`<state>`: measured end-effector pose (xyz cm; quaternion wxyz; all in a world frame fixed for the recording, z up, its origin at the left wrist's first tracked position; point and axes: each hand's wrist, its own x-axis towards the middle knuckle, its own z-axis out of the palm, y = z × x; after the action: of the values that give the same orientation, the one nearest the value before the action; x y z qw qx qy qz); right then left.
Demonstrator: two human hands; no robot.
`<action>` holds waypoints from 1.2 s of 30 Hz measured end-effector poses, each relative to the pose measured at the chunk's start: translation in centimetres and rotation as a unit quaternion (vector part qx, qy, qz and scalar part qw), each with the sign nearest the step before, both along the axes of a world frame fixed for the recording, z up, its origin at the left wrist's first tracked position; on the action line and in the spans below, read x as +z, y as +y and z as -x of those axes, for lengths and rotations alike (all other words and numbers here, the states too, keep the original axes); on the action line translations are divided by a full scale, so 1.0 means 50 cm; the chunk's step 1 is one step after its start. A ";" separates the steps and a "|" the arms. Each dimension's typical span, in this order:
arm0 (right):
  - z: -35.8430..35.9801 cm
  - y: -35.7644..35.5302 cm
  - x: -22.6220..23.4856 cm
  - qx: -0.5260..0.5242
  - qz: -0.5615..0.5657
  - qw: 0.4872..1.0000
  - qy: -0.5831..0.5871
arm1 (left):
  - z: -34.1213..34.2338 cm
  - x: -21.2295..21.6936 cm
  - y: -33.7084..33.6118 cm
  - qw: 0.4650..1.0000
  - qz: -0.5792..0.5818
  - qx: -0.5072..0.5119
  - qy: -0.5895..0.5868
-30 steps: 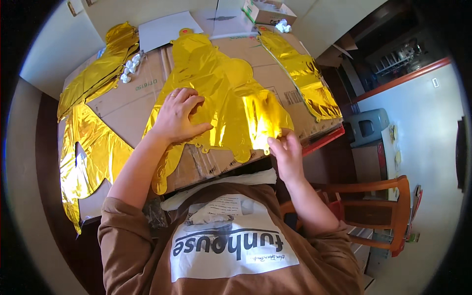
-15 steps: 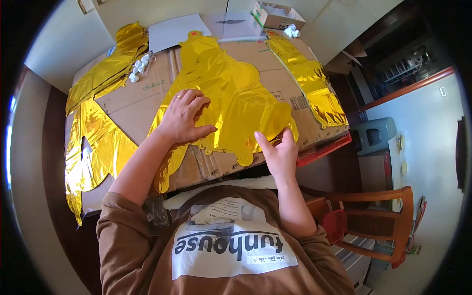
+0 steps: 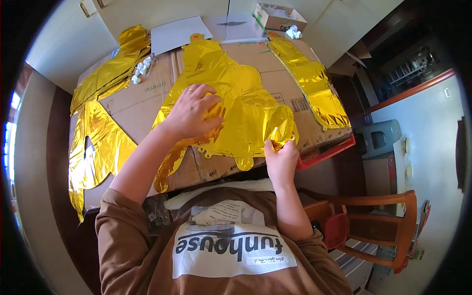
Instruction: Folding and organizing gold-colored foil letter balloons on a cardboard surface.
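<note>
A flat, uninflated gold foil balloon point(image 3: 236, 93) lies in the middle of the cardboard-covered table. My right hand point(image 3: 282, 160) pinches its near right edge between thumb and fingers, and the foil wrinkles there. Over the balloon's left part is my left hand point(image 3: 192, 110), fingers curved and apart, holding nothing; whether its fingertips touch the foil is hard to tell. Another gold foil balloon point(image 3: 101, 140) spreads along the left side of the table. A third, folded narrow gold foil balloon point(image 3: 310, 83) lies at the right.
Cardboard point(image 3: 132, 98) covers the table. White crumpled bits point(image 3: 141, 69) lie at the left, more white tissue point(image 3: 293, 32) at the far right. Behind are a white sheet point(image 3: 179, 34) and an open small box point(image 3: 279, 17). A wooden chair point(image 3: 378, 199) stands at right.
My right hand has gone from thumb and fingers apart to a pinch on the foil's edge. My left hand has lifted slightly and shifted right, its fingers curling more.
</note>
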<state>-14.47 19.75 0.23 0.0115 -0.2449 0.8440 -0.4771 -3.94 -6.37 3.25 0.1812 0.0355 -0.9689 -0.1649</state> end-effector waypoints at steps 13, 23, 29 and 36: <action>-0.009 0.042 -0.007 0.011 0.007 1.000 0.015 | -0.014 -0.036 -0.006 0.999 -0.044 -0.002 0.012; -0.025 0.056 0.000 0.031 -0.018 0.999 0.022 | -0.014 -0.049 0.026 0.998 -0.022 -0.046 0.045; -0.021 0.060 0.002 0.022 -0.006 0.999 0.048 | -0.014 -0.058 0.037 0.997 -0.013 -0.054 0.050; -0.058 0.044 0.037 0.062 0.039 0.995 0.069 | -0.019 -0.062 0.042 0.998 -0.002 -0.053 0.038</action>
<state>-11.56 21.97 2.07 -0.0264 -0.3292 0.8070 -0.4897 -2.97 -4.26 0.17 0.2091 -0.0217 -0.9614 -0.1776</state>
